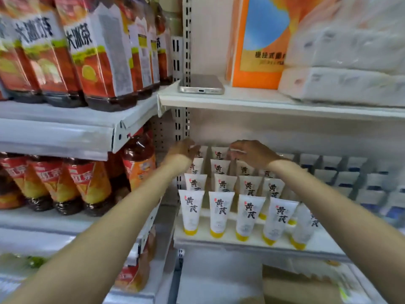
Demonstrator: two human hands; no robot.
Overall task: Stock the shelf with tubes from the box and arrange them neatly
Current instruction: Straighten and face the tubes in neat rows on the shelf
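Shelf (219,239) holds rowed tubes (221,213); right hand (252,153) pinches back-row tube (237,150) at its top; left hand (180,151) at back-left tube (201,152), grip unclear.

Tube shelf (241,240), white, runs under the grip. White tubes (221,213) with yellow caps stand on it cap-down, in rows from the front edge back to the grip. The front row is five, the rightmost tilted. The right hand (249,153) has its fingers curled at a back-row tube top. The left hand (183,150) is at the back-left tube top, hold unclear. Right of the grip on the same shelf are white-and-blue boxes (350,176) in rows. Directly above the grip, the upper shelf (263,103) carries a phone (201,84) lying flat, an orange pack (256,40) and white wrapped packs (350,84). Left of the grip, the side shelves (54,130) carry tea bottles (92,53), upright, touching
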